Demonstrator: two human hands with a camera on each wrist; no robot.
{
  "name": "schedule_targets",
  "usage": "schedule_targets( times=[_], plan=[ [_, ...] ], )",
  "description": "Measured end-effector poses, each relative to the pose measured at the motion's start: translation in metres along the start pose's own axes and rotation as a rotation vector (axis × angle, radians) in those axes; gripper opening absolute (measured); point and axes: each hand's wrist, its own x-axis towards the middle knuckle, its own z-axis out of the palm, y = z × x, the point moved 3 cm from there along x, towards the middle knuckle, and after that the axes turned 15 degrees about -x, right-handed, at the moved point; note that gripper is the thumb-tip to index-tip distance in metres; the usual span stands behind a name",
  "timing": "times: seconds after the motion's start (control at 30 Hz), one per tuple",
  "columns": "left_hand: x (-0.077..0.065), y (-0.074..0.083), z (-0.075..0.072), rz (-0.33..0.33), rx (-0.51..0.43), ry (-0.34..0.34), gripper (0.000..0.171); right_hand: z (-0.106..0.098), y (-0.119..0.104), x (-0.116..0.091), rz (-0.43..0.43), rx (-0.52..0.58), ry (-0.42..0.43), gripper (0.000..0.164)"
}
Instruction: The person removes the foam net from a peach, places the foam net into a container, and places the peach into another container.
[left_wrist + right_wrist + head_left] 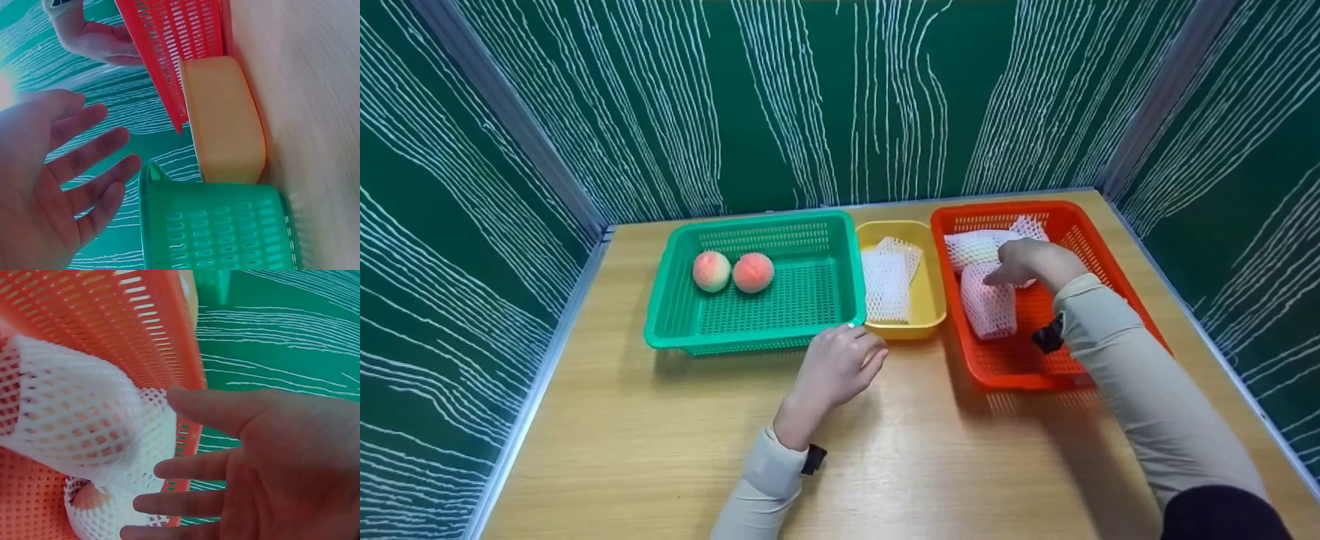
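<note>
My right hand (1039, 262) is over the red basket (1039, 379), its fingers spread and holding nothing in the right wrist view. Below it lie several peaches in white foam net sleeves; one netted peach (988, 300) is at the basket's left side, and another netted peach (976, 246) lies behind it. Fingers extended and loosely apart, my left hand (39, 169) hovers by the front right corner of the green basket (757, 341) with nothing in it. Inside the green basket sit two bare peaches, a paler peach (711, 271) and a pinker peach (754, 272).
Between the two baskets stands a small yellow bin (926, 300) with flat white foam net sleeves (887, 285) in it. All three containers stand along the back of a wooden table (660, 450). Green panels with white lines (825, 97) enclose the back and sides.
</note>
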Motion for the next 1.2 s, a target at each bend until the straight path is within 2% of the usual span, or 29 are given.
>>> schedule_targets(
  times=[0.17, 0.5, 0.73, 0.97, 1.2],
  plan=[
    [-0.002, -0.002, 0.002, 0.005, 0.014, -0.016, 0.018, 0.004, -0.003, 0.009, -0.004, 0.001, -0.021, 0.070],
    [-0.009, -0.011, 0.006, -0.029, 0.018, -0.025, 0.019, 0.013, -0.007, 0.016, -0.012, -0.077, 0.044, 0.070],
    [-0.012, -0.011, 0.011, -0.047, 0.000, -0.074, 0.018, 0.026, -0.004, 0.019, -0.044, -0.089, 0.046, 0.077],
    [-0.012, -0.015, 0.014, -0.067, -0.014, -0.110, 0.020, 0.038, -0.003, 0.032, -0.035, -0.050, 0.088, 0.061],
    [-0.013, -0.017, 0.017, -0.060, -0.048, -0.141, 0.020, 0.051, -0.009, 0.043, -0.017, -0.056, 0.183, 0.058]
  ],
)
